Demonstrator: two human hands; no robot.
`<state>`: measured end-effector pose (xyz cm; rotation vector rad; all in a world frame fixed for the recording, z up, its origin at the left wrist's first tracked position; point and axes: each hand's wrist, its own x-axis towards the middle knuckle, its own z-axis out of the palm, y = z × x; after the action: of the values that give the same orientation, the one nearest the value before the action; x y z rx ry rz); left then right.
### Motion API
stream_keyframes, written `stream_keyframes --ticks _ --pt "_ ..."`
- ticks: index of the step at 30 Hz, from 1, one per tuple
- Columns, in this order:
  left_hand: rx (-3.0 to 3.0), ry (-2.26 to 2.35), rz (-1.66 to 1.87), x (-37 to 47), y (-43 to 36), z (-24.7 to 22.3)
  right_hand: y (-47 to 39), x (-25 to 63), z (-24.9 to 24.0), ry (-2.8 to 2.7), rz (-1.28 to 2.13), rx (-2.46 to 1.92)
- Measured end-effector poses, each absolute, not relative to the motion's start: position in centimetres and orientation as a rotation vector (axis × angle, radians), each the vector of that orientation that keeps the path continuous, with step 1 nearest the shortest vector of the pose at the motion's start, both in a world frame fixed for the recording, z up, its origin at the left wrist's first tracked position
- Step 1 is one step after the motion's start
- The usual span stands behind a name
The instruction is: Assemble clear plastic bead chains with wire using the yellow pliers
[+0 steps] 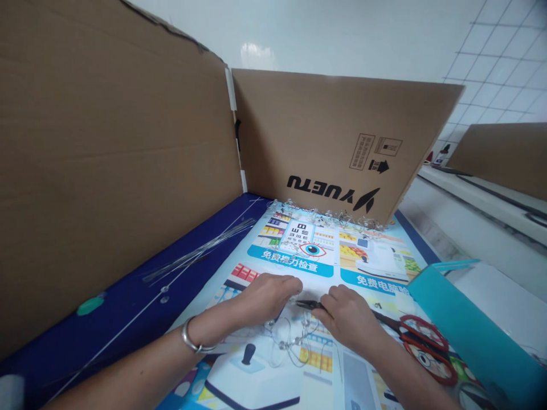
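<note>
My right hand (347, 314) is closed around a pair of pliers (308, 304), whose dark pointed jaws reach left toward my other hand. The pliers' handles are hidden in my palm. My left hand (273, 295), with a silver bangle on its wrist, pinches the end of a beaded wire (282, 345) close to the jaw tips. Thin loops of that wire, strung with clear round beads, hang or lie just below both hands. Whether the jaws grip the wire is too small to make out.
Red-handled scissors (427, 341) lie right of my right forearm, beside a teal box (461, 307). More beaded wire (325, 219) lies along the cardboard panel (342, 125) at the back. Straight wires (200, 250) rest on the blue surface at left, by another cardboard panel (115, 154).
</note>
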<state>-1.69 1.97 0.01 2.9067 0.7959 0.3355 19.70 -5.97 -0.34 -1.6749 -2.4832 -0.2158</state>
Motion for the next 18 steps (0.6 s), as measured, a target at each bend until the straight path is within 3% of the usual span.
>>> stream_keyframes --ticks 18 --pt "2.828 0.610 0.408 -2.04 2.14 0.05 -6.26 19.61 -0.74 -2.481 -0.342 -1.601"
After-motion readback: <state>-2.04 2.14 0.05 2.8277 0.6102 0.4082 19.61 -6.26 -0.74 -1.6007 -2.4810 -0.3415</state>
